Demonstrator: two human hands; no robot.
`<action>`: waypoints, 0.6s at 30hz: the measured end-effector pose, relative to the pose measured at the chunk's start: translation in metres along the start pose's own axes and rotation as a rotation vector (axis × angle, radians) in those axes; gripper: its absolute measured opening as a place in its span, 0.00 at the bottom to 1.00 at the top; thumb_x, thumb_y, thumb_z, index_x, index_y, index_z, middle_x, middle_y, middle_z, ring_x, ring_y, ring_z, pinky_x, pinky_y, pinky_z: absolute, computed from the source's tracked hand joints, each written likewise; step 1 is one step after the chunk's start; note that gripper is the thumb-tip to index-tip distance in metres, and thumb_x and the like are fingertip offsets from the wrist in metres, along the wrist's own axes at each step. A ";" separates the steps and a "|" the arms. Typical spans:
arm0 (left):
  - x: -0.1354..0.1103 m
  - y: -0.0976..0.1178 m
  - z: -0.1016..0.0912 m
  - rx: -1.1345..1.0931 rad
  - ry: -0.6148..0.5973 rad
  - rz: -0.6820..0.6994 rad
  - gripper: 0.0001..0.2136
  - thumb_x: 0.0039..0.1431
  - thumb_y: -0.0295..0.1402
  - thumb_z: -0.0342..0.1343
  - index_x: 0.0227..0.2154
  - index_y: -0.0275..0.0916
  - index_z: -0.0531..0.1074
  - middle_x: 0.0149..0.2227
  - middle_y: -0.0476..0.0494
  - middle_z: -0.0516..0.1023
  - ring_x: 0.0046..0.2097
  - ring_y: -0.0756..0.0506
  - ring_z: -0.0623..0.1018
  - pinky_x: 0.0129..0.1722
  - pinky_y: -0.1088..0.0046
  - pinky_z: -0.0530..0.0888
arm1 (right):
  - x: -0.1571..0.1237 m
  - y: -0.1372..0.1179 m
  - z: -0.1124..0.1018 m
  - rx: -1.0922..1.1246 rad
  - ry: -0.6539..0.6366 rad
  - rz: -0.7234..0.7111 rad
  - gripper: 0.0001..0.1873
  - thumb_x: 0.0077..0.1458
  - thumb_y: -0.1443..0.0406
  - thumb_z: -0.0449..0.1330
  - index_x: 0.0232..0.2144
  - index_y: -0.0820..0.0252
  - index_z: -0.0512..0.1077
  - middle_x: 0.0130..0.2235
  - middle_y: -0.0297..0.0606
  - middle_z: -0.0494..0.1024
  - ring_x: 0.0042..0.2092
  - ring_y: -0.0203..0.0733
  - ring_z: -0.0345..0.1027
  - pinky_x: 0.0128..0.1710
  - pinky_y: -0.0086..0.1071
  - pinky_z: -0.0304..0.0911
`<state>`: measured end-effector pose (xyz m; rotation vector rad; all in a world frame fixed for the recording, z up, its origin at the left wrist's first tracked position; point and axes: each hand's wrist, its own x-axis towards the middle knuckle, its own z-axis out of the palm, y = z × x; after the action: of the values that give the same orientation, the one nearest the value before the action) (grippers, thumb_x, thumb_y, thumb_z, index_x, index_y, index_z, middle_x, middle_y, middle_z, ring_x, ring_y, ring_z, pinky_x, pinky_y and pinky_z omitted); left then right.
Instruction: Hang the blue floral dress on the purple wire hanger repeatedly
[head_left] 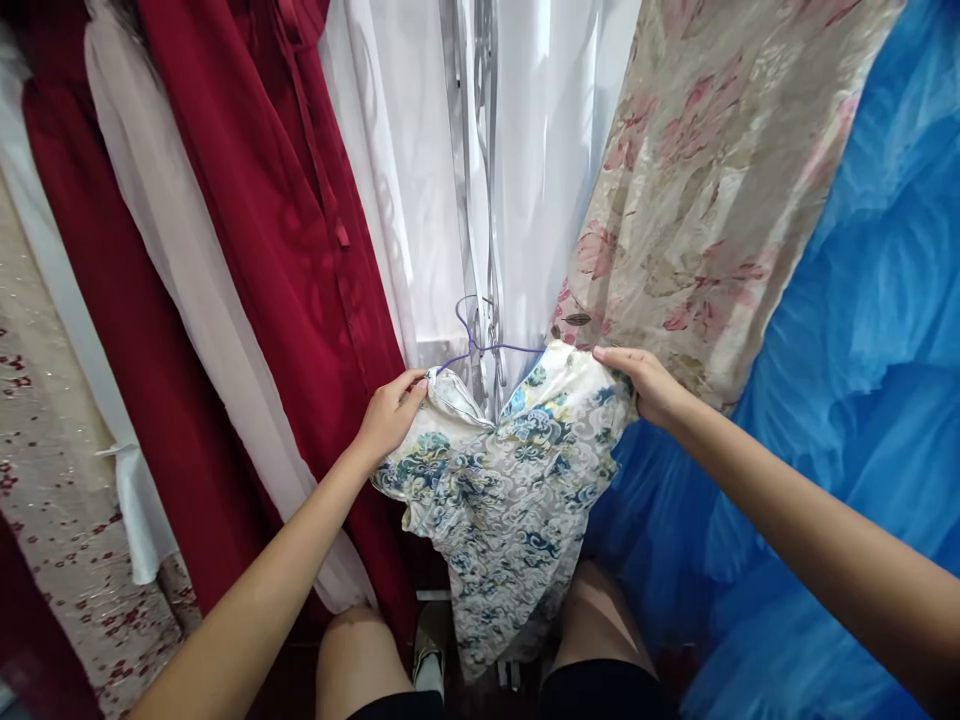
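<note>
A white dress with blue and green floral print [517, 510] hangs on a thin purple hanger [471, 345] in front of me. My left hand [391, 415] pinches the dress at its left shoulder, thumb and fingers closed on the cloth. At the opposite shoulder, my right hand [645, 378] grips the fabric near the sleeve edge. Between the two shoulders the neckline dips in a V. The hanger's hook rises above the collar, and I cannot tell whether it is hooked on anything.
Red gowns [255, 200] and a pale sheer garment [165, 220] hang to the left. White cloth [540, 150] with grey ribbons is behind the hanger. To the right are a beige floral garment [690, 190] and a voluminous blue tulle skirt [862, 400]. My knees show below.
</note>
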<state>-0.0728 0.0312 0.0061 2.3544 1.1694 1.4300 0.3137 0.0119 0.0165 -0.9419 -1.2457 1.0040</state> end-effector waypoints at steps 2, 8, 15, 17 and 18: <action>0.006 0.000 0.002 0.000 0.025 -0.008 0.14 0.66 0.39 0.52 0.49 0.40 0.76 0.47 0.44 0.82 0.50 0.41 0.79 0.50 0.69 0.70 | 0.008 -0.015 0.014 0.044 0.075 -0.039 0.17 0.44 0.53 0.73 0.25 0.59 0.76 0.24 0.34 0.77 0.25 0.38 0.68 0.25 0.29 0.64; 0.005 -0.024 -0.001 0.064 0.194 -0.096 0.06 0.60 0.33 0.53 0.33 0.39 0.75 0.30 0.50 0.77 0.34 0.47 0.75 0.36 0.74 0.67 | -0.018 -0.040 0.068 0.066 -0.136 -0.161 0.21 0.52 0.47 0.67 0.30 0.59 0.75 0.26 0.34 0.77 0.28 0.41 0.71 0.30 0.31 0.67; -0.030 -0.016 0.008 -0.319 0.543 -0.133 0.04 0.56 0.28 0.51 0.27 0.39 0.67 0.25 0.52 0.66 0.27 0.51 0.65 0.28 0.76 0.63 | -0.075 -0.028 0.103 -0.535 -1.027 -0.158 0.23 0.61 0.49 0.62 0.48 0.61 0.77 0.41 0.40 0.81 0.41 0.44 0.75 0.42 0.36 0.71; -0.039 0.010 0.019 -0.399 0.565 -0.037 0.06 0.55 0.27 0.52 0.24 0.39 0.65 0.26 0.52 0.66 0.29 0.50 0.66 0.30 0.76 0.64 | -0.074 -0.009 0.106 -0.661 -0.829 -0.290 0.31 0.57 0.51 0.66 0.57 0.60 0.71 0.50 0.47 0.78 0.49 0.49 0.74 0.46 0.40 0.71; -0.042 0.026 0.025 -0.450 0.559 0.000 0.07 0.55 0.27 0.53 0.23 0.39 0.64 0.26 0.51 0.66 0.29 0.50 0.66 0.31 0.75 0.65 | -0.073 0.001 0.107 -0.711 -0.745 -0.381 0.38 0.55 0.52 0.68 0.63 0.60 0.65 0.56 0.51 0.74 0.54 0.53 0.71 0.51 0.44 0.70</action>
<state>-0.0489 -0.0089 -0.0235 1.7028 0.8113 2.1619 0.2032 -0.0548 0.0040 -0.8070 -2.4083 0.6034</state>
